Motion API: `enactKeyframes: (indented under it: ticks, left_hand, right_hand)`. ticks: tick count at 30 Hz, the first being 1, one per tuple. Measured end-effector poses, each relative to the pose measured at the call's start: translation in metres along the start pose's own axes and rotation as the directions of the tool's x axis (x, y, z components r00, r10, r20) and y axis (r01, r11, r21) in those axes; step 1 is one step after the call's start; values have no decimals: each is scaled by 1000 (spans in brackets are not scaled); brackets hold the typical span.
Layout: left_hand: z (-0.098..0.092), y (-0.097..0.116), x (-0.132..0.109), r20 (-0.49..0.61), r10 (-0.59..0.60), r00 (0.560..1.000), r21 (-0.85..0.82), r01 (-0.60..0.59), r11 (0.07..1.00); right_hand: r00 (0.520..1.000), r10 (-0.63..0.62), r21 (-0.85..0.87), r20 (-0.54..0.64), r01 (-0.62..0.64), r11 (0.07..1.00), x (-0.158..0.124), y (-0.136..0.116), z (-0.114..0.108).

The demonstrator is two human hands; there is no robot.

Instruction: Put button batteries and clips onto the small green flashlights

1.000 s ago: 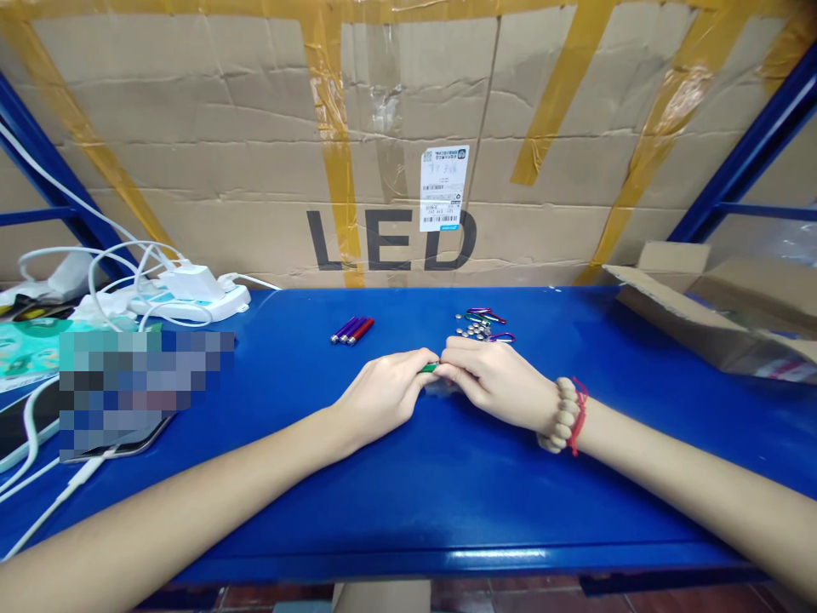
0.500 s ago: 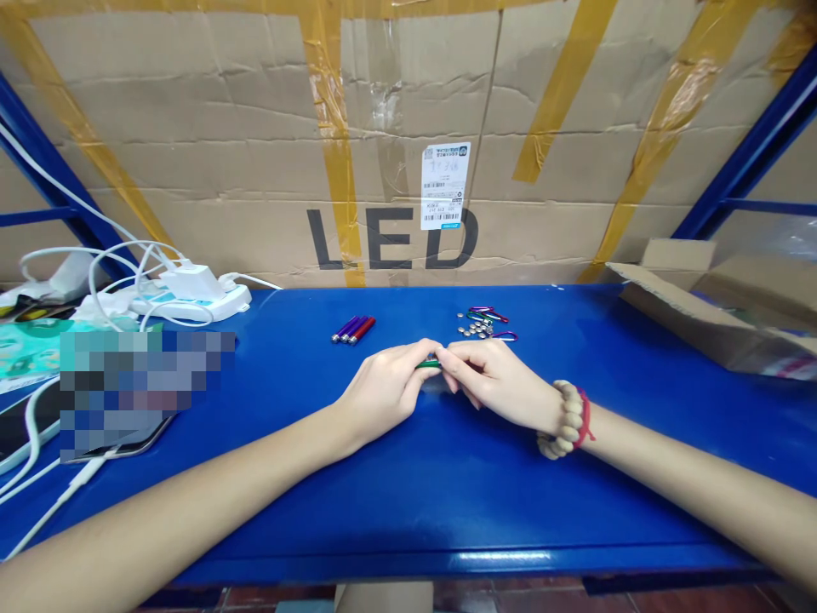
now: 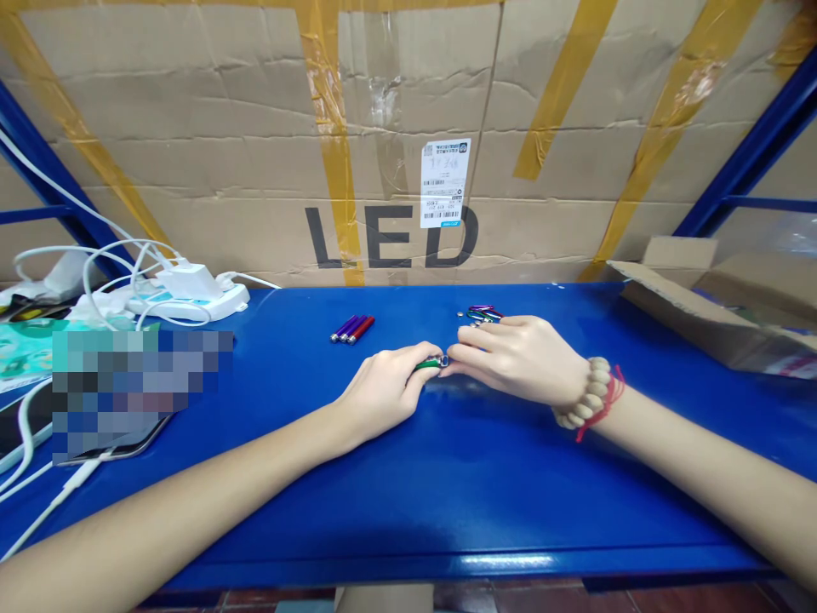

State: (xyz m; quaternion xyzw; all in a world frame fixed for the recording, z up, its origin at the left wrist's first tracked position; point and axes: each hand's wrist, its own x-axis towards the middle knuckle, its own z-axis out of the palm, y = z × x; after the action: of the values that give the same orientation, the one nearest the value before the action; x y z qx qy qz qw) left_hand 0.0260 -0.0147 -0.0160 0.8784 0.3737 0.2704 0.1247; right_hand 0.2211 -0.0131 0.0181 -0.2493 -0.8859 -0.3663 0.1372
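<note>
My left hand [image 3: 389,390] is closed around a small green metal tube [image 3: 427,363], pinched between thumb and fingers. The tube's silver ring-shaped end [image 3: 445,361] points right and shows beyond the fingertips. Right beside that end is my right hand [image 3: 520,358], palm down, its fingers bent and spread a little apart. I see nothing held in it, though its palm side is hidden. Behind it lie coloured carabiner clips [image 3: 482,313] and a small silver button cell [image 3: 459,314]; the hand covers most of the other cells.
Purple and red metal tubes [image 3: 352,329] lie together on the blue table [image 3: 396,494]. To the left are a power strip [image 3: 217,302], white cables and phones [image 3: 25,417]. An open cardboard box [image 3: 664,306] stands at the right. A large taped carton [image 3: 255,153] forms the back.
My right hand has turned palm down and shifted slightly right, its fingers coming off the tube's end and over the small cells. The silver end now shows. My left hand keeps its place.
</note>
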Motion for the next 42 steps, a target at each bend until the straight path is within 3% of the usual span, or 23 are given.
enactKeyframes:
  ticks: [11,17,21,26,30,33,36,42]
  left_hand:
    - [-5,-1,-4,172,72,983,-48,-65,997]
    - [-5,-5,-6,182,83,980,-11,-82,997]
    - [-5,-4,-6,167,93,982,-29,-90,996]
    - [-6,-3,-5,146,105,984,-18,-104,994]
    - [-6,-2,-5,134,105,985,-39,-101,994]
    - [-5,-1,-4,115,96,989,-53,-91,994]
    - [-3,-1,-2,86,93,992,-44,-90,995]
    - [0,1,0,42,49,998,-31,-48,998]
  right_hand:
    - [990,-142,122,18,139,983,-3,-7,2]
    - [991,-135,188,-6,133,973,-3,-10,7]
    - [996,5,338,92,-36,940,-2,-16,8]
    - [956,152,565,252,-273,779,1,-21,6]
    - [923,220,670,316,-381,637,4,-23,7]
    - [902,254,683,349,-431,590,4,-22,8]
    - [904,261,660,338,-425,619,4,-21,9]
    - [957,194,460,217,-276,844,2,-9,7]
